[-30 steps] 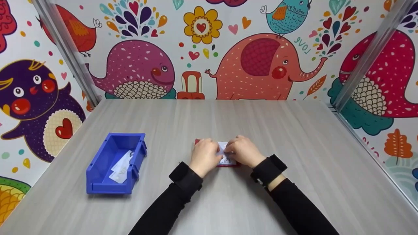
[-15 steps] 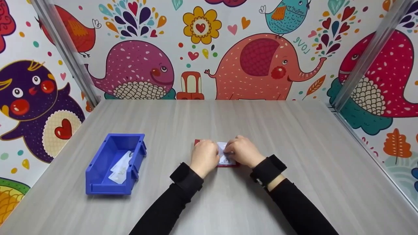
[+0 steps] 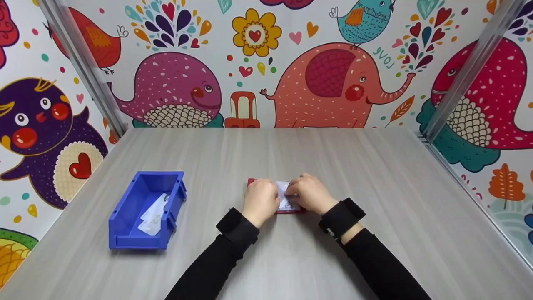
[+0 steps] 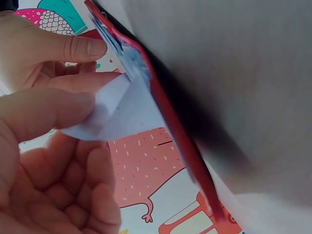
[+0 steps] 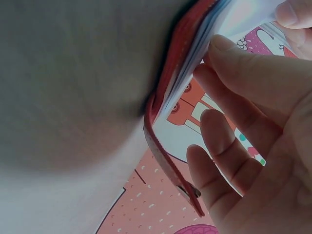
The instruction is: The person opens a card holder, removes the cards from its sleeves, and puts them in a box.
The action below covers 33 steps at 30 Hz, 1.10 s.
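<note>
A red card holder [image 3: 251, 181] with several pale, translucent sleeves lies open on the table, mostly covered by both hands in the head view. My left hand [image 3: 261, 201] pinches a lifted pale sleeve [image 4: 139, 109] between thumb and fingers; its other fingers are curled in the left wrist view. On the right side, my right hand [image 3: 310, 192] pinches the edge of the sleeves with thumb and forefinger [image 5: 234, 92]. Its remaining fingers are loosely bent near a red strap [image 5: 168, 161] with a dark snap. What sits inside the sleeves cannot be made out.
A blue bin [image 3: 120, 212] stands on the left of the table, with a few white printed cards [image 3: 152, 218] inside. The wood-grain table [image 3: 266, 150] ends at a back wall [image 3: 258, 79] with cartoon animals. Metal posts mark both back corners.
My left hand has rolled slightly, its thumb now out of sight in the head view. My right hand stays almost still. The bin and its cards have not moved.
</note>
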Tool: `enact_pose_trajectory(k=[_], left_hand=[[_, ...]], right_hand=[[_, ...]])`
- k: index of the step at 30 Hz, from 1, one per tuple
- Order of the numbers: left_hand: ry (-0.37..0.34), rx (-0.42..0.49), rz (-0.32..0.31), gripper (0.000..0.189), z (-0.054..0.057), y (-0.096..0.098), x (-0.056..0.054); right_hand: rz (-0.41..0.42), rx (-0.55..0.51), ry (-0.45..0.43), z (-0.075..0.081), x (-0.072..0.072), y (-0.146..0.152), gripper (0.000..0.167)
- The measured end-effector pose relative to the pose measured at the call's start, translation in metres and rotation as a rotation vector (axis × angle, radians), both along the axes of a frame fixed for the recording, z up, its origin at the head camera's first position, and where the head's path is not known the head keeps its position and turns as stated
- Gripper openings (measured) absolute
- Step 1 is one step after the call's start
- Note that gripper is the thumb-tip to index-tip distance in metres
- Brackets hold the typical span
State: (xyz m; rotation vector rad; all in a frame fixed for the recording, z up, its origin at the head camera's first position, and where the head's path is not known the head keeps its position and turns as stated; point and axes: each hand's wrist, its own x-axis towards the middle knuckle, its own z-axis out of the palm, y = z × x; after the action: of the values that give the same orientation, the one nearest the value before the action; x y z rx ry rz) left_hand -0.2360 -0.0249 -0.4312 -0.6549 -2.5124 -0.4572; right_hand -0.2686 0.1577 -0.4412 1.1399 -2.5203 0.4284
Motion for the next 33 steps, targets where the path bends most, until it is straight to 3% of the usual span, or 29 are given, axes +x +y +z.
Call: enact_pose_trajectory(k=[12, 17, 29, 33], left_hand=[[0.011, 0.027, 0.008, 0.035, 0.002, -0.002, 0.002], [-0.002, 0.020, 0.043, 0.033, 0.002, -0.004, 0.002], [-0.082, 0.090, 0.117, 0.030, 0.008, -0.014, 0.004], [-0.133, 0.120, 0.146, 0.037, 0.010, -0.019, 0.003]], right_hand=[[-0.017, -0.027, -0.004, 0.003, -0.001, 0.004, 0.021], [-0.040, -0.042, 0.004, 0.004, -0.001, 0.006, 0.020], [-0.089, -0.026, -0.013, 0.004, -0.001, 0.011, 0.020], [-0.106, -0.024, -0.021, 0.004, -0.001, 0.011, 0.019]])
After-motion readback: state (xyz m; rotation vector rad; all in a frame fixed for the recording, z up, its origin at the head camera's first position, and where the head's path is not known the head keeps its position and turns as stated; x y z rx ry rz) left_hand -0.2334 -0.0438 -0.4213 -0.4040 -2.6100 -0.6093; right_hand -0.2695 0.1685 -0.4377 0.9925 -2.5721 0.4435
